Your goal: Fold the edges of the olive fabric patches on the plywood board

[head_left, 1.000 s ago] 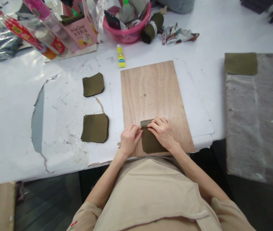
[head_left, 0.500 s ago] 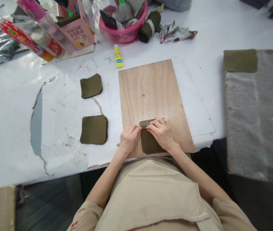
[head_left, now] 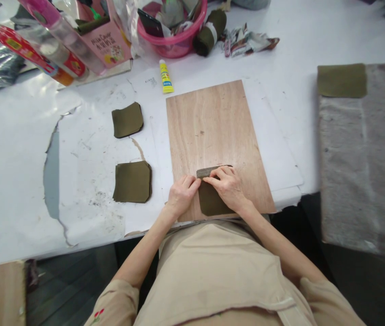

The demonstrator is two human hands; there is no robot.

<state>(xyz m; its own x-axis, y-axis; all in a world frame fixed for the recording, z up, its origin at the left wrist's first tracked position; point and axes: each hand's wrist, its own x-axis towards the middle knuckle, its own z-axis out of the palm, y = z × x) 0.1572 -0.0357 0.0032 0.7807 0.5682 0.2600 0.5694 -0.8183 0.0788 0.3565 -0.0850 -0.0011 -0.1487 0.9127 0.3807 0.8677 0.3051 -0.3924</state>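
Observation:
An olive-green fabric piece (head_left: 212, 199) lies at the near edge of a plywood board (head_left: 209, 122). Its far edge shows a greyish strip (head_left: 203, 173). My left hand (head_left: 181, 192) is closed, thumb and fingertips pinching the left end of that edge. From the right, my right hand (head_left: 228, 185) pinches the same edge, its thumb on the olive side and its fingers over the strip. The fingers hide much of the edge's right part. To the left lie two stacks of similar olive pieces, a near stack (head_left: 132, 182) and a far stack (head_left: 127, 120).
Beyond the board lies a yellow glue tube (head_left: 166, 78). Farther back are a pink basket (head_left: 175, 47) of small items, an olive roll (head_left: 210, 34) and crumpled wrappers (head_left: 250, 41). Bottles and a pink box (head_left: 109, 45) stand far left. At right is a grey slab (head_left: 365, 158) bearing an olive patch.
My left fingertips have shifted slightly along the fabric's edge, and my right thumb and fingers are a little farther apart. The stacks and board stay put; the view has moved slightly.

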